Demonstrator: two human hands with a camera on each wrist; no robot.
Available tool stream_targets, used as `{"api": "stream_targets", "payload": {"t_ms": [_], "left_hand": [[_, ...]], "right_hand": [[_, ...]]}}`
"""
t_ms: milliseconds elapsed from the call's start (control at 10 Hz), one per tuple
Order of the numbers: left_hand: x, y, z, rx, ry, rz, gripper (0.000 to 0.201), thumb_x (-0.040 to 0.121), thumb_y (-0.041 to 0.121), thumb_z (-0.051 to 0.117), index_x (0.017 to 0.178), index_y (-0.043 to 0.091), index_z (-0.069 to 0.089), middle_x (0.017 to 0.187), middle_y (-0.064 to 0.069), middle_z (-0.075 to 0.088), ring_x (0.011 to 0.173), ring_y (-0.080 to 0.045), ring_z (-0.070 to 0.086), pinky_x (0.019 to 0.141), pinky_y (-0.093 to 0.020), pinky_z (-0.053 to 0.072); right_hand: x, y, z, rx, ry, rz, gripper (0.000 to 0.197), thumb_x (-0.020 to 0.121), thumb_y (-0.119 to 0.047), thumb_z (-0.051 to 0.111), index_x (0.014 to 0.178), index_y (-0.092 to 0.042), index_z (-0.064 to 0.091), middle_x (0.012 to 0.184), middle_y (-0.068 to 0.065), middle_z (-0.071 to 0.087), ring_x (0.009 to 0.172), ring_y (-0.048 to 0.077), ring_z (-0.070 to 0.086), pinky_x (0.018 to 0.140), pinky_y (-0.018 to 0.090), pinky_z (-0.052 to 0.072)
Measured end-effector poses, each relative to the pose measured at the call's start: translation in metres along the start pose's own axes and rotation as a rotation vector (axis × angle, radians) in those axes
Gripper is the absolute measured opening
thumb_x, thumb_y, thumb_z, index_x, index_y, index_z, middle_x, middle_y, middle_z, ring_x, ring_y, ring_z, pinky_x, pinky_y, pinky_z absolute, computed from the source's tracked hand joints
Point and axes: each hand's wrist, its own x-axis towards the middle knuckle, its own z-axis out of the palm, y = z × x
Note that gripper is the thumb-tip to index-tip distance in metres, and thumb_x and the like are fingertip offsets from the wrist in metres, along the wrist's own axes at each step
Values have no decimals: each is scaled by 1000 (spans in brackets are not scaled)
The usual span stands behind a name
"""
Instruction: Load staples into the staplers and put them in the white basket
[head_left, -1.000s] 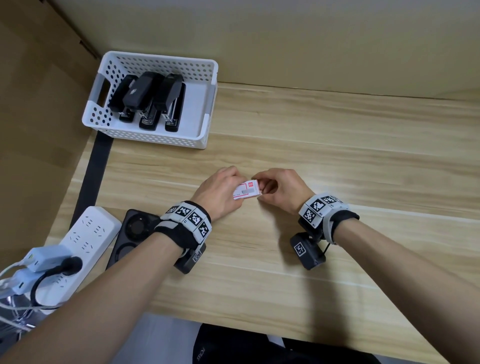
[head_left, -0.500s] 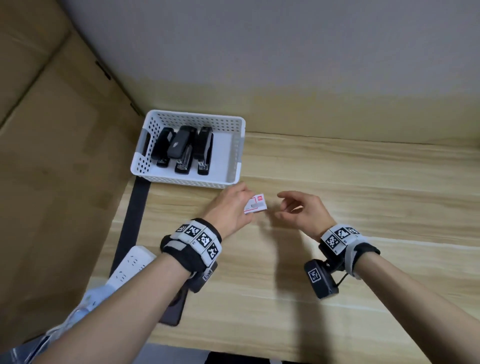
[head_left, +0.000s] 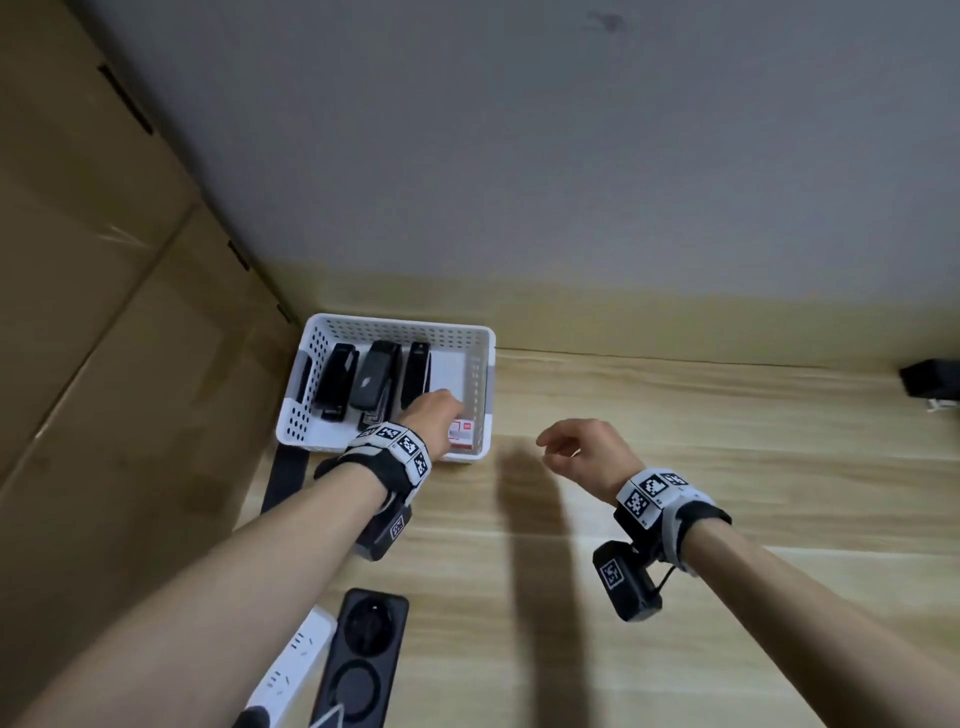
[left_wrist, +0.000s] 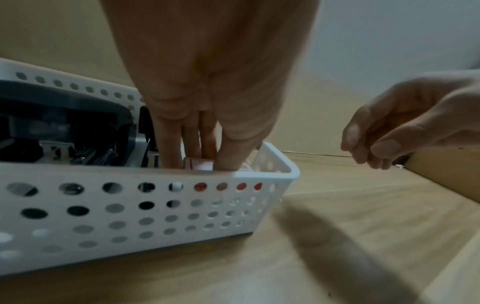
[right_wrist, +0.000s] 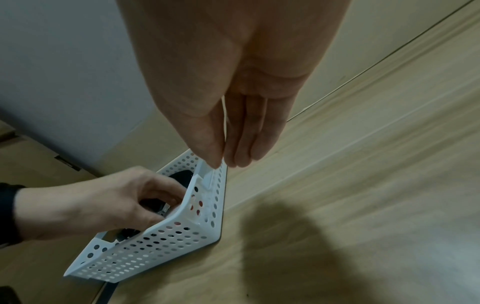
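The white basket (head_left: 483, 384) stands at the table's back left with three black staplers (head_left: 373, 382) lying side by side in its left part. My left hand (head_left: 434, 415) reaches down into the basket's front right corner and pinches a small red-and-white staple box (head_left: 461, 434) there. In the left wrist view its fingers (left_wrist: 228, 156) curl round the box (left_wrist: 200, 165), just behind the basket's front wall (left_wrist: 130, 216). My right hand (head_left: 558, 449) hovers over the bare table right of the basket (right_wrist: 155, 242), fingers relaxed and holding nothing.
A white power strip (head_left: 291, 670) and a black device (head_left: 363, 660) with round recesses lie near the front left edge. A black strap (head_left: 283, 475) runs under the basket. Cardboard walls stand left and behind. A dark object (head_left: 932, 382) sits far right.
My right hand let go of the staple box. My left hand carried it from the table's middle into the basket. The head view tilted upward.
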Motion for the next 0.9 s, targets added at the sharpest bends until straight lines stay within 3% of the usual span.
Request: {"api": "stream_targets", "payload": {"t_ms": [100,200,300,400,500,600,700,800,900], "left_hand": [[8,-3,2,-52,-79,-1,44,87,-4,57,128,11,62,128,-10,57,120,-29,55,96,-34,46],[9,-2,5,-73,-108,-8,42,90,-3,54,130,10,61,131,-9,57,121,-27,54,91,-28,43],[2,1,8,-105,-81,-33,41,91,-2,48,125,14,64,129,-6,59,119,-27,56,85,-26,40],[-7,10,5,-161,-49,-34,34,92,5,50,117,17,69,123,-4,63,112,-27,60,89,-31,49],[-22,31,-13,-202,17,-17,27,92,14,53,113,15,69,120,-5,65,112,-28,61,93,-40,52],[-39,62,-42,-257,113,28,35,92,13,50,123,18,65,127,-3,64,116,-24,60,100,-39,49],[-56,96,-79,-305,208,96,31,90,16,54,117,17,69,119,-3,69,110,-22,63,97,-34,49],[-68,128,-123,-443,321,141,26,90,18,58,112,19,72,115,0,72,110,-19,64,102,-33,46],[-80,158,-170,-595,447,206,23,90,16,60,109,18,72,110,1,72,104,-16,65,94,-31,50]], "right_hand": [[7,3,-1,-28,6,10,18,81,-11,68,92,-23,74,79,-11,68,72,3,61,73,17,45],[10,5,-1,-19,8,32,17,82,-10,67,92,-22,74,82,-9,70,76,6,63,75,19,46],[8,4,-1,-3,14,54,16,84,-12,66,91,-23,75,82,-11,69,80,8,64,78,21,48],[3,2,-5,14,49,66,16,85,-13,65,92,-21,76,87,-7,72,83,10,65,81,23,49],[-5,-2,-16,92,112,100,14,87,-12,64,94,-18,75,89,-2,72,84,13,64,80,24,49],[-15,-9,-39,197,181,123,14,88,-8,63,94,-15,73,86,0,69,81,14,62,74,20,46],[-30,-23,-76,337,249,96,15,89,-3,61,93,-13,71,88,4,69,82,16,60,70,18,44],[-44,-51,-130,410,328,21,13,89,-4,62,96,-9,72,86,5,68,80,16,59,69,20,46],[-64,-83,-185,426,418,-103,12,89,-10,64,92,-18,72,90,7,72,81,15,62,74,28,48]]}}
